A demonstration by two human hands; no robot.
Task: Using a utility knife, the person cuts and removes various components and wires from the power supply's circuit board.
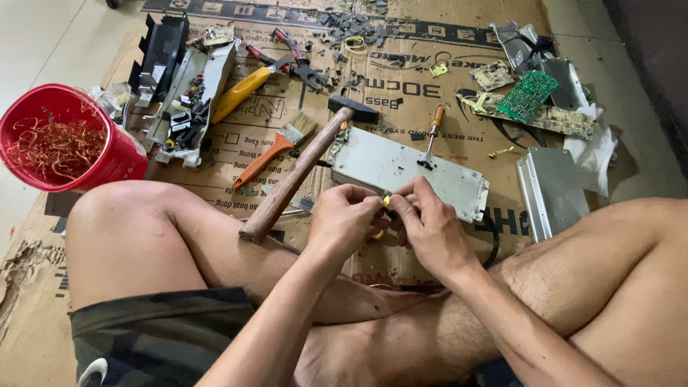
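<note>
small yellow part (385, 203) (mostly hidden)

Pale tiled floor (43, 36), flattened brown cardboard sheet (401, 79) spread over it, dark furniture edge (656, 50) at right, daylight.

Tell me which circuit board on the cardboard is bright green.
The small rectangular green circuit board at the upper right, lying atop the long tan circuit board; the others are beige or tan.

Small yellow part (385, 203): pinched between left hand (342, 218) and right hand (428, 228), mostly hidden by fingers; kind indeterminate. Black cable (493, 244), right of that part: passes behind the right wrist. Dark fragments (355, 25), far above: too small to identify.
</note>
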